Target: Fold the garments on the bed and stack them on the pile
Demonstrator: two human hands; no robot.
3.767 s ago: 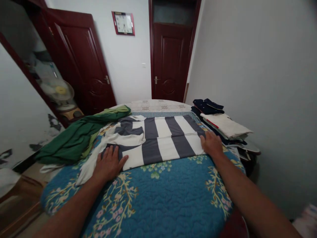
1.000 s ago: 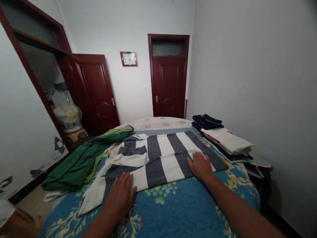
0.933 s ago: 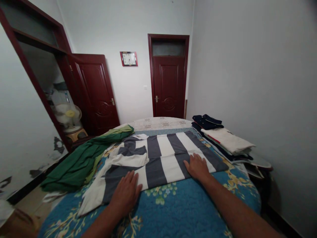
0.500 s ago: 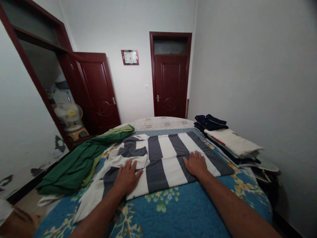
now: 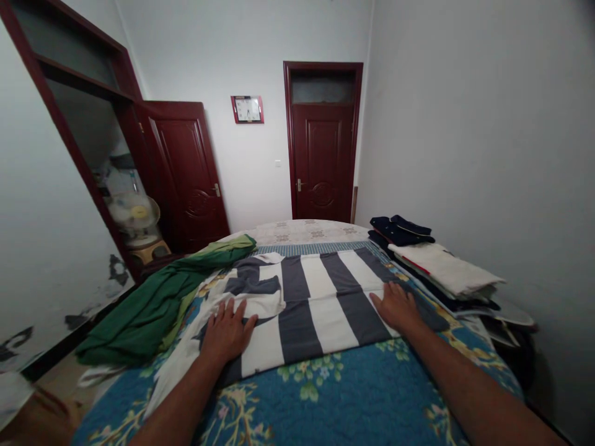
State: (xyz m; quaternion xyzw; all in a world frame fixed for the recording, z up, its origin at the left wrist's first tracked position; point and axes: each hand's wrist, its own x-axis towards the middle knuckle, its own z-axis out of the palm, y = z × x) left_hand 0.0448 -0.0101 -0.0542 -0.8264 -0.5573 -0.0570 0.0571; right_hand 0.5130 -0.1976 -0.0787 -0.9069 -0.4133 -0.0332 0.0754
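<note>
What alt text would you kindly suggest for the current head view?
A person's left hand and right hand rest palm-down on a striped garment spread over a blue floral cover. Green cloth lies left, folded clothes right; a clock hangs on the far wall.

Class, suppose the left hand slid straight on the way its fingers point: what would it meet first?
Most likely the bunched folds of the striped shirt, just beyond the left hand, though their height is hard to judge.

Pale walls (image 5: 465, 136), two dark-red doors (image 5: 323, 145), a wall clock (image 5: 247, 109)
</note>
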